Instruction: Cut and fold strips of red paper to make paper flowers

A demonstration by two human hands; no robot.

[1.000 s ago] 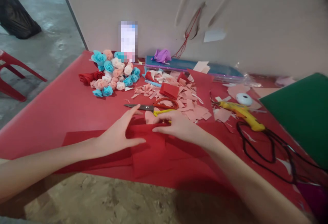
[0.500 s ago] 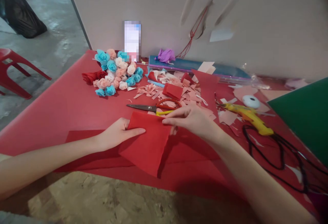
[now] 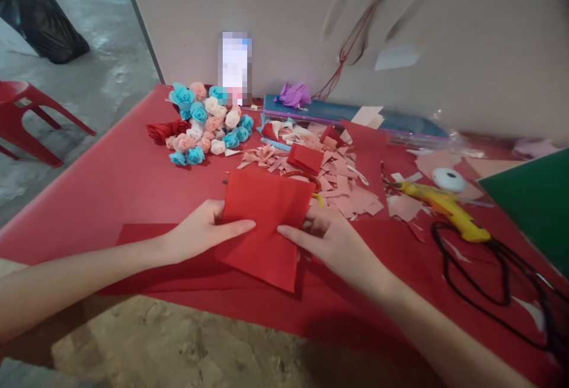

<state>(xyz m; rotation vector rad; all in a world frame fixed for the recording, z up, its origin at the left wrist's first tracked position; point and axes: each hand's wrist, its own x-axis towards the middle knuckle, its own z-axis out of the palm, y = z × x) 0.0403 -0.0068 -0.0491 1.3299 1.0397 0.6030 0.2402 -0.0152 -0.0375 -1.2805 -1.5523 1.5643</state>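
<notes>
Holding red sheet [image 3: 263, 260]: from my remote seat I see it tilted between two bare hands, above the table's near edge, on the near side of the pink scraps [image 3: 338, 185].
Left hand [image 3: 198, 235]: on the sheet's left edge, thumb laid flat across the face and pointing inward; the fingers curl behind, so I count it closed on the paper, though I cannot tell how each finger lies.
Right hand [image 3: 331, 235]: closed on the sheet's right side, thumb tip on the face, fingers mostly hidden behind.
Scissors [image 3: 317, 183]: at the near side of the scraps, largely covered by the sheet; I make out part of a handle loop.
Folded red piece [image 3: 305, 158]: on top of the scraps.
Flat red paper [image 3: 153, 269]: under the hands, nearer me than the scraps.
Paper flowers [image 3: 198, 122]: bunched left of the scraps, in blue, peach, white and red.
Blue pack [image 3: 391, 121]: behind the scraps, with a purple crumpled paper [image 3: 295, 95] on it.
Yellow glue gun [image 3: 450, 207]: right of the scraps, its black cord looping nearer me.
Green sheet [image 3: 531, 201]: farther right of the scraps.
Red table [image 3: 104, 178]: beneath the scraps.
</notes>
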